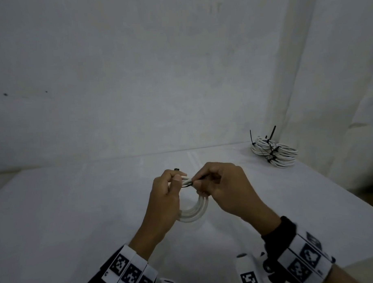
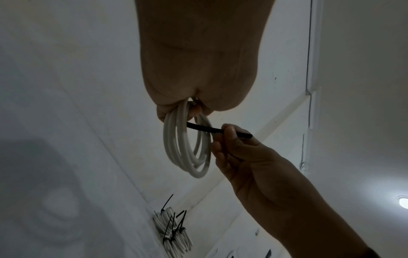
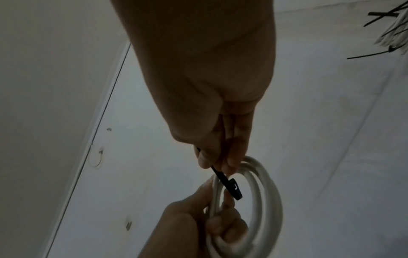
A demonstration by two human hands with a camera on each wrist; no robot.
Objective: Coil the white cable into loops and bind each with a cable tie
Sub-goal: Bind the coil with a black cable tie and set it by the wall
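Note:
A white cable coil of several loops hangs above the table, held at its top by my left hand, whose fingers curl round the bundled strands. My right hand pinches a black cable tie between thumb and forefinger; the tie runs across the coil near my left fingers. In the right wrist view the tie slants down to its square head, close to the coil and my left hand.
A heap of white cable coils bound with black ties lies at the table's far right corner, also seen as the heap in the left wrist view. The white-covered table meets a white wall behind, with its right edge close by.

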